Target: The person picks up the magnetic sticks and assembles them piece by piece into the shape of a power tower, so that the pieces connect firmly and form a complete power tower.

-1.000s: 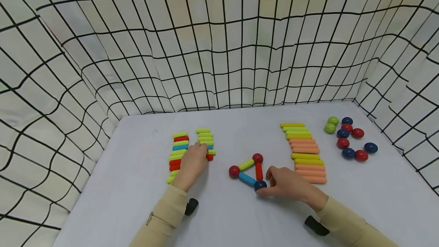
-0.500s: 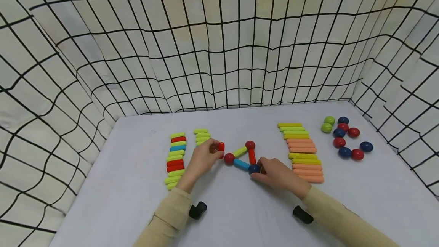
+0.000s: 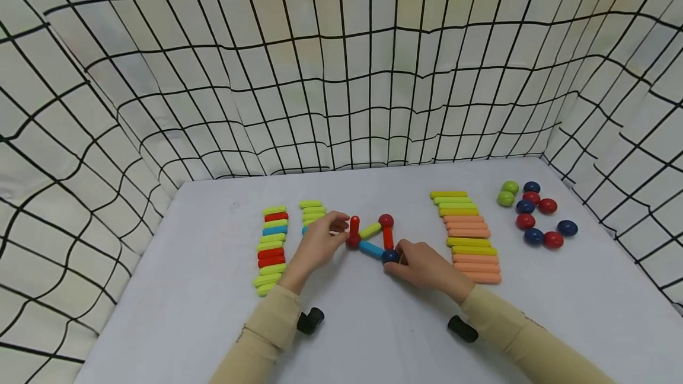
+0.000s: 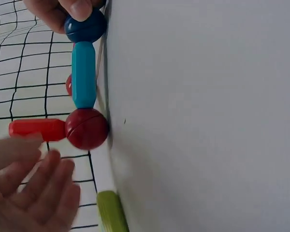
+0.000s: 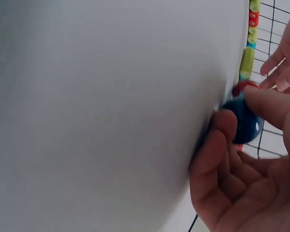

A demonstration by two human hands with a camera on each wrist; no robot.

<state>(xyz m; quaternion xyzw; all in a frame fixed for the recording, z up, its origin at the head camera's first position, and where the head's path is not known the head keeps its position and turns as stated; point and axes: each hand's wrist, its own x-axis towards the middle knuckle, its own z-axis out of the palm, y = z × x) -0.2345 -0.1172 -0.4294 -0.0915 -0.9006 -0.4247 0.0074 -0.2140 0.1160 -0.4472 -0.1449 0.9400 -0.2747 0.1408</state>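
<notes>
Your right hand pinches the dark blue ball at the near corner of the flat triangle on the white table, thumb and fingertip curled round it. A blue stick runs from that ball to a red ball. On this red ball a red stick stands upright. Your left hand sits just beside the red stick, fingers relaxed and gripping nothing. Rows of spare sticks lie left of that hand.
</notes>
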